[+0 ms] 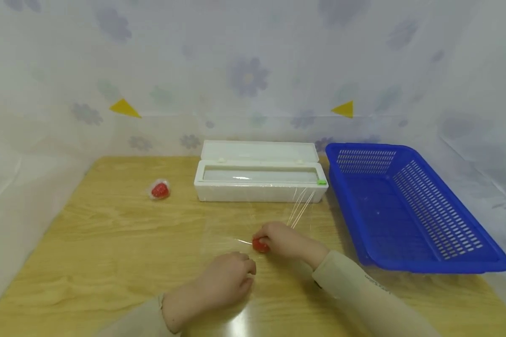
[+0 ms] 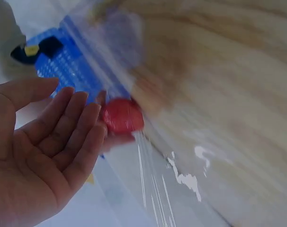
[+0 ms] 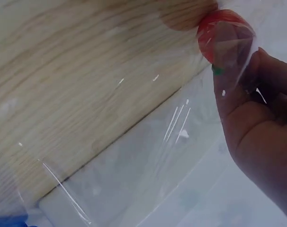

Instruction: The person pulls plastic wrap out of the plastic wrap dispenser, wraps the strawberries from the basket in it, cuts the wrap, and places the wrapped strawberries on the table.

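My right hand pinches a red strawberry between thumb and fingers over the middle of the table. In the right wrist view, clear cling film lies over the thumb and the strawberry, which shows a small green spot. The film stretches back in creases to a white cling film dispenser box, whose lid stands raised. Just left of the strawberry is my left hand, holding nothing. Its palm and loosely bent fingers show in the left wrist view, fingertips close to the strawberry.
Another strawberry, wrapped in film, lies at the left of the wooden table. A large blue plastic basket stands on the right. At the right end of the dispenser's slot sits a green slider. Flower-patterned sheeting hangs behind.
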### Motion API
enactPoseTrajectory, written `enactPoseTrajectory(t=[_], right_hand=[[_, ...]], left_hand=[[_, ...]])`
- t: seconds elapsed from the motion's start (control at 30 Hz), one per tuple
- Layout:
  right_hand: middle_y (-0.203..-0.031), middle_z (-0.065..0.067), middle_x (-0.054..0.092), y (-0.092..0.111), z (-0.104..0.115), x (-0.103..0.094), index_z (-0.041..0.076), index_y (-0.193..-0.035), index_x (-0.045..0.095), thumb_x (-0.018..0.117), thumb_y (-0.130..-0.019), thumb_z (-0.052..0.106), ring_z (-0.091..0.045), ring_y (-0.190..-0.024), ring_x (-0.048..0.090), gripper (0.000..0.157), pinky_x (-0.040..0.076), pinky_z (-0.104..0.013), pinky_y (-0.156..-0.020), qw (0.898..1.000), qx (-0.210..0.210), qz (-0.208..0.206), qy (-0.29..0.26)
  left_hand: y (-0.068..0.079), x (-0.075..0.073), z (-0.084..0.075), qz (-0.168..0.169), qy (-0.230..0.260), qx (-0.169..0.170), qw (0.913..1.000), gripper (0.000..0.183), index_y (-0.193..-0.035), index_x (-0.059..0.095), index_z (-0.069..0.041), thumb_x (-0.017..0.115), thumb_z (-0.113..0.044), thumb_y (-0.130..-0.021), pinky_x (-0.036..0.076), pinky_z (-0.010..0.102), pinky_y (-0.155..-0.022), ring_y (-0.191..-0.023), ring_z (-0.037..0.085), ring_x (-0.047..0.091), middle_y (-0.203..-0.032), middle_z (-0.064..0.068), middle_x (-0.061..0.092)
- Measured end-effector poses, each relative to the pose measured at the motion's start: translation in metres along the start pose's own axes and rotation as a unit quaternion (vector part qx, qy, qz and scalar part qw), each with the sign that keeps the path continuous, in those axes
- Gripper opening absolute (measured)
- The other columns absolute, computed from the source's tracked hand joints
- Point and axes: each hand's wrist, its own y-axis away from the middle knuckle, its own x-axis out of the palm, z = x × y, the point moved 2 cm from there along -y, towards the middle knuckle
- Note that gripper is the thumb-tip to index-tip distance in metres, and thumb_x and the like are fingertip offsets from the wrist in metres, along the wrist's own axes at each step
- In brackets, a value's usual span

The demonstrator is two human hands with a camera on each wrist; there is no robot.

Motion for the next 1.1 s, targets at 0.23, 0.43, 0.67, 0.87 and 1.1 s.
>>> enactPoseTrajectory(t=[0.23, 0.43, 0.67, 0.87, 1.1], right_hand=[[-0.081, -0.004, 0.064, -0.003, -0.007, 0.004, 0.0, -0.103, 0.069, 0.051, -0.091, 0.0, -0.01, -0.068, 0.052, 0.022, 0.046, -0.021, -0.064, 0.993, 0.054, 0.025, -0.106], [-0.066, -0.001, 0.058, -0.006, -0.008, 0.01, 0.0, -0.101, 0.069, 0.049, -0.093, 0.001, -0.008, -0.053, 0.048, 0.022, 0.041, -0.018, -0.05, 0.982, 0.095, 0.03, -0.159], [-0.065, -0.002, 0.059, -0.011, -0.021, 0.002, -0.002, -0.107, 0.067, 0.048, -0.093, 0.001, -0.007, -0.051, 0.05, 0.024, 0.042, -0.018, -0.049, 0.969, 0.153, 0.025, -0.195], [-0.06, -0.001, 0.056, -0.013, -0.03, -0.001, -0.001, -0.109, 0.067, 0.047, -0.094, 0.003, -0.007, -0.048, 0.051, 0.025, 0.04, -0.017, -0.046, 0.957, 0.178, 0.034, -0.225], [-0.059, -0.001, 0.053, -0.015, -0.029, -0.004, -0.003, -0.095, 0.066, 0.045, -0.095, 0.005, -0.008, -0.049, 0.05, 0.023, 0.04, -0.017, -0.046, 0.953, 0.184, 0.051, -0.236]], left_hand=[[-0.017, 0.028, -0.004, 0.008, -0.001, -0.021, 0.9998, 0.01, -0.087, 0.063, -0.008, 0.064, -0.011, -0.077, 0.048, 0.026, -0.064, -0.078, 0.015, 0.058, -0.083, 0.0, 0.061], [-0.021, 0.034, 0.008, -0.046, 0.006, -0.06, 0.9971, 0.025, -0.103, 0.06, -0.002, 0.063, -0.006, -0.079, 0.053, 0.034, -0.073, -0.087, 0.023, 0.061, -0.096, 0.009, 0.063], [-0.032, 0.027, 0.012, -0.016, 0.017, -0.089, 0.9958, 0.037, -0.112, 0.057, 0.003, 0.065, -0.007, -0.077, 0.054, 0.036, -0.078, -0.092, 0.025, 0.061, -0.102, 0.013, 0.06], [-0.046, 0.018, 0.012, 0.015, -0.003, -0.088, 0.996, 0.041, -0.117, 0.052, 0.004, 0.064, -0.006, -0.079, 0.054, 0.036, -0.076, -0.09, 0.025, 0.061, -0.098, 0.012, 0.062], [-0.064, 0.01, 0.014, -0.007, -0.11, -0.092, 0.9896, 0.021, -0.102, 0.06, -0.003, 0.062, -0.008, -0.082, 0.051, 0.032, -0.064, -0.078, 0.02, 0.058, -0.082, 0.006, 0.059]])
